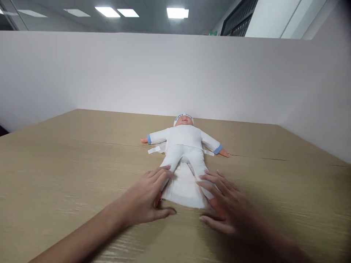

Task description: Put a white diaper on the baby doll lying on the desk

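A baby doll [184, 136] lies on its back, head away from me, in white clothes with blue cuffs and a white cap with lettering. Under its hips and between its spread legs is an unfolded white diaper [184, 186], its side tabs [154, 149] showing at the waist. My left hand [152, 193] rests over the lower part of the leg on the left, thumb held apart from the fingers. Over the other lower leg and foot lies my right hand [225, 201], fingers spread. The feet are partly hidden by my hands.
The doll lies on a wood-grain table [82, 164] with thin seams across it. A white partition [164, 73] rises behind the far edge, close to the doll's head, and continues along the right side.
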A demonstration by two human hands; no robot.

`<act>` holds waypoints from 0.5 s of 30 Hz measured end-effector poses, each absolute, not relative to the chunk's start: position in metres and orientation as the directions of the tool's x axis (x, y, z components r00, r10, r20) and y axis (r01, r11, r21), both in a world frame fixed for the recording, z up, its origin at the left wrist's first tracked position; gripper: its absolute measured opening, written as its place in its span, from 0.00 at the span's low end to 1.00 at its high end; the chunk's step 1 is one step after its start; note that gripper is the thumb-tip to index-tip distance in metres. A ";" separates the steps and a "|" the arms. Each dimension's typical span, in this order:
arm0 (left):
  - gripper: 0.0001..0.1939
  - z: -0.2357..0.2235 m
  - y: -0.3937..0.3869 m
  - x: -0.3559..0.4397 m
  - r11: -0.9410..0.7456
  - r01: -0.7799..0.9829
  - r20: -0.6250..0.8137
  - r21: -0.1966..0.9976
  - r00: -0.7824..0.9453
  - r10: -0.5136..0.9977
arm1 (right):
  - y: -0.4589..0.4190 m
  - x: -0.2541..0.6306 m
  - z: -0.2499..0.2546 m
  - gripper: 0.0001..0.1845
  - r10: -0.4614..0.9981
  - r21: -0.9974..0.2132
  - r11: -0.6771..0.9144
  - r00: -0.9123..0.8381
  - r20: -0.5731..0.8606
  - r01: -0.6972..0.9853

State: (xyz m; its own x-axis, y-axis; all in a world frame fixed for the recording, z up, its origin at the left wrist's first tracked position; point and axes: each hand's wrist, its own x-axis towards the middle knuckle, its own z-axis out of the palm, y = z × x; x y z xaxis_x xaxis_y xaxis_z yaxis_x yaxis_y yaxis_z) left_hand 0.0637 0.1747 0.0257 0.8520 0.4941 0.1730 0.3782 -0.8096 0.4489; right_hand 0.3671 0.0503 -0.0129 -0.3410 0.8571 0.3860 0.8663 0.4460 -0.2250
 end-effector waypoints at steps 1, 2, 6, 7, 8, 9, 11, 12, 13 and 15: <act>0.32 0.023 0.172 0.067 -0.815 0.394 0.183 0.424 0.844 0.503 | 0.050 0.361 -0.018 0.39 0.849 -0.181 0.432 -0.331 0.411 0.883; 0.26 0.020 0.169 0.070 -0.818 0.416 0.187 0.397 0.836 0.515 | 0.051 0.355 -0.023 0.37 0.841 -0.139 0.417 -0.323 0.435 0.898; 0.07 0.021 0.165 0.079 -0.815 0.489 0.187 0.311 0.809 0.557 | 0.058 0.345 -0.027 0.24 0.819 -0.068 0.369 -0.289 0.496 0.927; 0.04 0.025 0.167 0.081 -0.808 0.493 0.194 0.323 0.801 0.566 | 0.062 0.345 -0.023 0.19 0.834 -0.097 0.348 -0.260 0.487 0.933; 0.06 0.030 0.171 0.083 -0.794 0.492 0.206 0.357 0.787 0.581 | 0.068 0.347 -0.017 0.16 0.856 -0.146 0.316 -0.215 0.470 0.937; 0.09 0.036 0.176 0.085 -0.773 0.485 0.221 0.408 0.769 0.599 | 0.075 0.349 -0.009 0.14 0.879 -0.216 0.280 -0.159 0.449 0.935; 0.14 0.049 0.192 0.093 -0.725 0.439 0.267 0.531 0.725 0.634 | 0.095 0.354 0.008 0.16 0.899 -0.380 0.231 -0.047 0.435 0.896; 0.14 0.055 0.204 0.099 -0.704 0.401 0.300 0.586 0.700 0.649 | 0.108 0.357 0.016 0.17 0.894 -0.468 0.227 0.007 0.447 0.854; 0.15 0.060 0.217 0.107 -0.671 0.358 0.326 0.650 0.666 0.671 | 0.123 0.361 0.023 0.17 0.885 -0.550 0.235 0.057 0.461 0.801; 0.16 0.065 0.246 0.124 -0.565 0.271 0.326 0.779 0.595 0.735 | 0.154 0.366 0.034 0.16 0.876 -0.683 0.226 0.161 0.454 0.695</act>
State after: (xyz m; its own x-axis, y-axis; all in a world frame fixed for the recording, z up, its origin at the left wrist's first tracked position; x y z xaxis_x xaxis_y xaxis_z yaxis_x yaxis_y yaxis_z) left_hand 0.1237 0.2462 0.0647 0.5946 0.7349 0.3261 0.2707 -0.5649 0.7795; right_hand 0.3665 0.1543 0.0337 0.1613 0.8764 0.4538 0.6948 0.2257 -0.6829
